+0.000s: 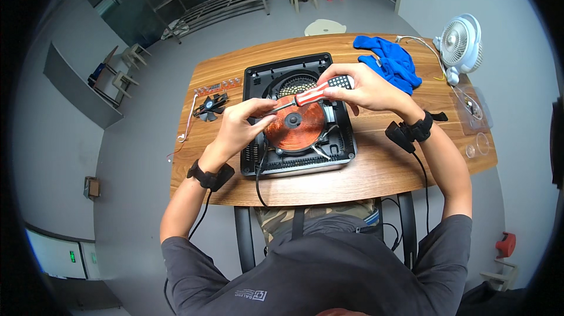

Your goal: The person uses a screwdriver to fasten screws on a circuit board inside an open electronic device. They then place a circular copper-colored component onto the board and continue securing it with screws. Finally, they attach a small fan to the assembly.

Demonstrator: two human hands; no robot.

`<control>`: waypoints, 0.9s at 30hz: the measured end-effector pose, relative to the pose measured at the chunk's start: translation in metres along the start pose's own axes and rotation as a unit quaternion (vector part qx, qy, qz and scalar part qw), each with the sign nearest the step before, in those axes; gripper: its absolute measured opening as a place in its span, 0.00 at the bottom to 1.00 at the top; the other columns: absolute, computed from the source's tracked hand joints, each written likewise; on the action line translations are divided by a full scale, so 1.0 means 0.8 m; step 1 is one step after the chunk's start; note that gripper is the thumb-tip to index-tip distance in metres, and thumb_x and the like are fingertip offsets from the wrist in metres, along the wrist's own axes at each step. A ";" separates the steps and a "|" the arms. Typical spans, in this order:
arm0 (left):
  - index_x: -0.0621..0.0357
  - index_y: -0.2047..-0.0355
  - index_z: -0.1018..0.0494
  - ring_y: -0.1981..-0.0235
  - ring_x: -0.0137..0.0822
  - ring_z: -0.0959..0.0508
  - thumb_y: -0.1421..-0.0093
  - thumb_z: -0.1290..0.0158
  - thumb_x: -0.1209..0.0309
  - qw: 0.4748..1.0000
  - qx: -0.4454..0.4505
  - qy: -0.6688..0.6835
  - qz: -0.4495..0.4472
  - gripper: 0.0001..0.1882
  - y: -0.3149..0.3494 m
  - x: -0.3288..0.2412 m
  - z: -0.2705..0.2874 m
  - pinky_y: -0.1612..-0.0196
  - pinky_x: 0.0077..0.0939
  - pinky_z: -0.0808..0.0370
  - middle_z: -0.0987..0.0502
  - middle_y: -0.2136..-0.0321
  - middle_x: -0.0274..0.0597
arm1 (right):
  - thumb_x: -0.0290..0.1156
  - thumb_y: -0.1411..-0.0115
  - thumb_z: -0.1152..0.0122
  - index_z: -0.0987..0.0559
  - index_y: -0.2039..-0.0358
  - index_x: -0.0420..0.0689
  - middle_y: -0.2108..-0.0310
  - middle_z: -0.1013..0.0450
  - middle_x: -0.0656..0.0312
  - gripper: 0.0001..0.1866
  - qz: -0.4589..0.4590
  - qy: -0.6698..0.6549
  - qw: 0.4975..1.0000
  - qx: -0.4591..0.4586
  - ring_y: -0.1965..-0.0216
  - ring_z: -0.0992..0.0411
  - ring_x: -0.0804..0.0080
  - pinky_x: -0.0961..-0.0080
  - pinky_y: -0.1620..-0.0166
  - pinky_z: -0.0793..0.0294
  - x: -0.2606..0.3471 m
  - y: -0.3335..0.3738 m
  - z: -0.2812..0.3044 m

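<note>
Over an opened black appliance housing (345,150), my right hand (370,88) grips the handle of a screwdriver (312,94) with a red, white and dark pattern. Its metal shaft slants down to the left. My left hand (238,125) is closed in a pinch around the shaft's tip. Whether a small screw sits between those fingers is hidden. Beneath the hands, a round copper coil (299,137) with a dark centre lies in the housing. Behind the coil is a round vent grille (296,84), partly covered by my right hand.
Left of the housing lie a small black fan (210,107) and a narrow circuit board (218,87) with wires. At the right are a blue cloth (392,66), a white desk fan (461,43), a clear tray (479,113) and clear round containers (477,145), on the wooden table (382,178).
</note>
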State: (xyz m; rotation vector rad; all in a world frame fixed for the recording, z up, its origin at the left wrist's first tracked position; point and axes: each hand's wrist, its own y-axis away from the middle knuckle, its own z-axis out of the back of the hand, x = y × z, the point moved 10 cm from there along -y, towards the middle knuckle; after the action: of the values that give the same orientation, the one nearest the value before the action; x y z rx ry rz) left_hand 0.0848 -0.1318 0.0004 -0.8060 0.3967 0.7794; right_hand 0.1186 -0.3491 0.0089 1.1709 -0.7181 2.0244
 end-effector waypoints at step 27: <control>0.32 0.27 0.39 0.26 0.71 0.48 0.51 0.31 0.38 0.882 0.402 -0.242 0.039 0.53 -0.013 0.036 -0.142 0.36 0.77 0.35 0.51 0.25 0.58 | 0.41 0.40 0.25 0.21 0.63 0.37 0.77 0.23 0.57 0.20 -0.010 0.240 0.960 -0.143 0.81 0.24 0.73 0.76 0.80 0.27 -0.003 0.018 0.096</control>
State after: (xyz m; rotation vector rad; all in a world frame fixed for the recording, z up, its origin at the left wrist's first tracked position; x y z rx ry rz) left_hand 0.1079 -0.2100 -0.0843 0.1951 0.2617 0.7681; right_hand 0.1474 -0.4153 0.0388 0.4895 -0.7127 1.9944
